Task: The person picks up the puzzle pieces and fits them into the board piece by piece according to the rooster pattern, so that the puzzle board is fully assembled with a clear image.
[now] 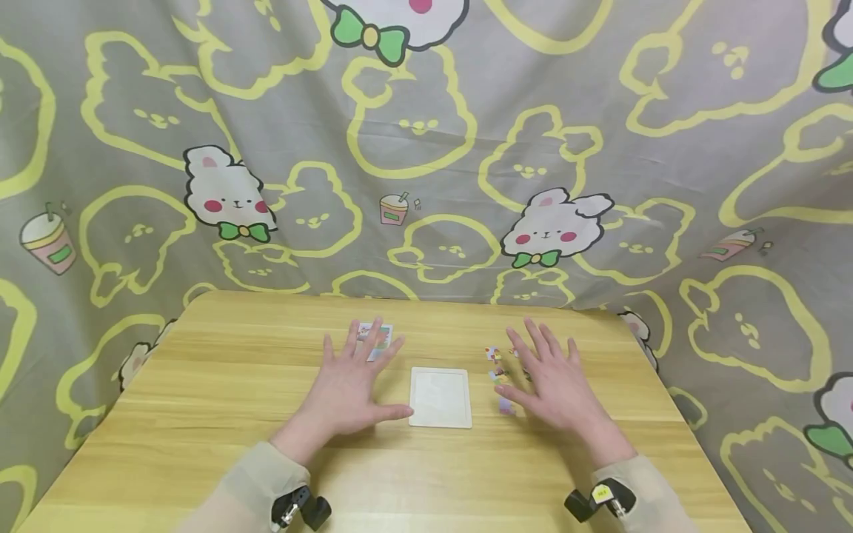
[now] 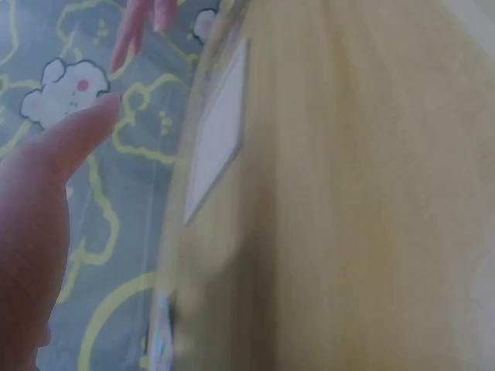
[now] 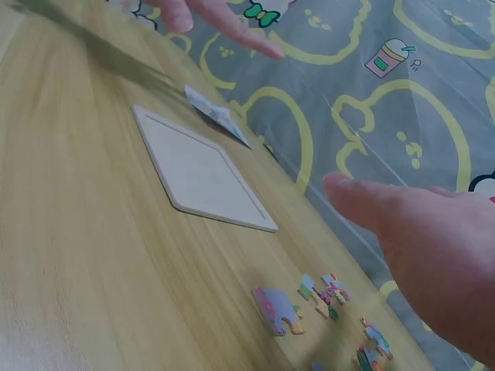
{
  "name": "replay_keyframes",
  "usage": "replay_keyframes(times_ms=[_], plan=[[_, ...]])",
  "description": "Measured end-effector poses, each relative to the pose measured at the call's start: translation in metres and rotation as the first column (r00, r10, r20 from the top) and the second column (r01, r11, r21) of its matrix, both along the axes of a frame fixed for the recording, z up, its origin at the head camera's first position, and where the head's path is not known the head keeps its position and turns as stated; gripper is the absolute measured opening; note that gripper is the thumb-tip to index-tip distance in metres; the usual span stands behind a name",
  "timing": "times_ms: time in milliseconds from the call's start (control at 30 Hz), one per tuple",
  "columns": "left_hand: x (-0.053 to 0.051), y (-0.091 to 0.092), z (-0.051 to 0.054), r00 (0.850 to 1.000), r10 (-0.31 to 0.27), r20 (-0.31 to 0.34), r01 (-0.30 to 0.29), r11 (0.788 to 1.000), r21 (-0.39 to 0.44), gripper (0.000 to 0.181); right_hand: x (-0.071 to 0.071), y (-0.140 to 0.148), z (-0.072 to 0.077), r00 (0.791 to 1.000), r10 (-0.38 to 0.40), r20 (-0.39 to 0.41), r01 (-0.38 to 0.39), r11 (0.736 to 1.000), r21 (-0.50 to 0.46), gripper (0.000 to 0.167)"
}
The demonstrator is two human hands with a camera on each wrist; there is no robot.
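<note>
Facing a rabbit-print curtain (image 1: 413,192) across a wooden table (image 1: 200,400). Spreading left hand (image 1: 343,392) and right hand (image 1: 561,386) wide-fingered, holding nothing, flanking a white tray (image 1: 440,400), with puzzle pieces (image 3: 273,309) near the right and a picture card (image 1: 384,340) near the left. Seemingly preparing, probably needing one piece pinched next.

Above left hand (image 1: 348,389) and right hand (image 1: 556,383), the head view faces forward-down; closer, tilted wrist views share the white tray (image 1: 440,400) between.
</note>
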State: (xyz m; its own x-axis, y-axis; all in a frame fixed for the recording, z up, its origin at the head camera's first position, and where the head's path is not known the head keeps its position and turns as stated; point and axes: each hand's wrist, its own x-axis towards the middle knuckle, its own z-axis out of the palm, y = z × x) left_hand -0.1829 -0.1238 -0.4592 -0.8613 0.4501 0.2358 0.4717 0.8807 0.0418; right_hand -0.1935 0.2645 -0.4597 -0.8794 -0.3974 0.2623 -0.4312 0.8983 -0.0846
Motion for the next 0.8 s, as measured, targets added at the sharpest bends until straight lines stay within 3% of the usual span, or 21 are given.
replay_keyframes(times_ms=[367, 633, 800], plan=[[0.005, 0.014, -0.018, 0.997, -0.033, 0.063, 0.031, 0.999, 0.035, 0.114, -0.004, -0.007, -0.004, 0.999, 0.004, 0.034, -0.004, 1.0, 0.0, 0.1], [0.005, 0.025, -0.027, 0.995, -0.056, 0.086, 0.051, 0.997, 0.053, 0.109, -0.008, -0.007, -0.008, 0.999, 0.044, 0.023, -0.042, 0.997, -0.064, 0.094], [0.006, 0.03, -0.03, 0.988, -0.063, 0.142, 0.056, 0.997, 0.053, 0.107, -0.008, -0.008, -0.008, 0.997, 0.067, 0.024, -0.064, 0.992, -0.112, 0.085]])
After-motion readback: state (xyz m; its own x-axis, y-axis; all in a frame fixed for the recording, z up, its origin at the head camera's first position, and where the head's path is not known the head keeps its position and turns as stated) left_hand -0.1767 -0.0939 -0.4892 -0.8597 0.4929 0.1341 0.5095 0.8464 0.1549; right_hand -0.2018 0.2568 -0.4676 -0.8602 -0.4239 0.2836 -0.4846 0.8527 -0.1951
